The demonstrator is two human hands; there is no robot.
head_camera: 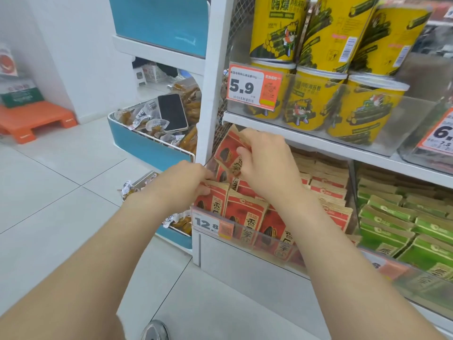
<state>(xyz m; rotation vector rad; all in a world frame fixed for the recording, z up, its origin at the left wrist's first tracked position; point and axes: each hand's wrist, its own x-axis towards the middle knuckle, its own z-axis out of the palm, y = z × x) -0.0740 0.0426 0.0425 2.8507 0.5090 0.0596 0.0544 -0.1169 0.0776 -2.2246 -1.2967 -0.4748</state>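
We start with the lower shelf [245,266], where the row of red packets [241,213] stands crammed behind a clear guard [259,239]. Our right hand [267,163] has its fingers curled round one lifted packet [226,149], held tilted above the row's left end, just under the upper shelf board [306,141]. Our left hand [186,182] pinches the top of a front packet [213,200] (seemingly to part the row). Forcing the lifted packet into so tight a gap could crumple it, or tip neighbours over the guard onto the floor [61,204].
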